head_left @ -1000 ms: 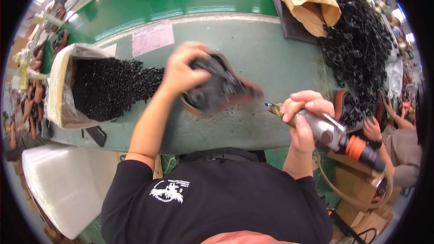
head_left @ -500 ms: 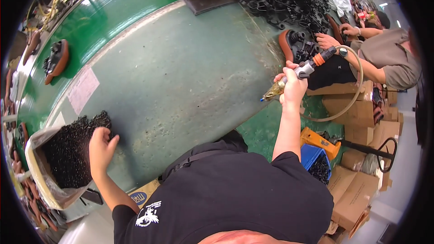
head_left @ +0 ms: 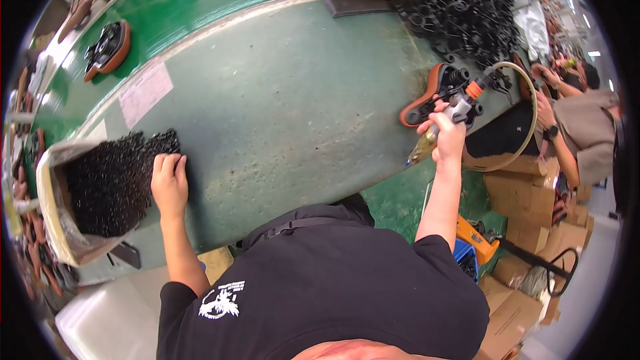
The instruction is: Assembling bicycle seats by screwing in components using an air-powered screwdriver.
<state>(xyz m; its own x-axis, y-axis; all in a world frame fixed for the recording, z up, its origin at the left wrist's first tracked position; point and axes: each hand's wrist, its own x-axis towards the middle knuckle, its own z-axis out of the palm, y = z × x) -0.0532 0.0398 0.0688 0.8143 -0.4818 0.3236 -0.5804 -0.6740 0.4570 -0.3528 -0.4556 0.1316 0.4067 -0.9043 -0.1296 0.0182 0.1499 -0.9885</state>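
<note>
1. Left hand point(head_left: 171, 183) was at the near right edge of the small black pieces point(head_left: 107, 190), fingers bent, thumb close to forefinger; couldn't tell whether it was pinching any.
2. Those pieces filled a plastic-lined, cream-walled bin point(head_left: 55, 240) lying at the left and spread out of its mouth onto the green table point(head_left: 280, 93).
3. Right hand point(head_left: 447, 132) was wrapped around a handheld power tool point(head_left: 459, 105): grey body, orange ring, blue tip slanting down-left, over the table's near edge. Beige hose point(head_left: 531, 140) looped at its right.
4. Brown-rimmed black saddle-shaped part point(head_left: 433, 87) lay on the table just beyond the right hand, partly hidden by the tool.
5. Black parts heap point(head_left: 460, 10) was behind it; similar saddle-shaped part point(head_left: 119, 50) sat far left.
</note>
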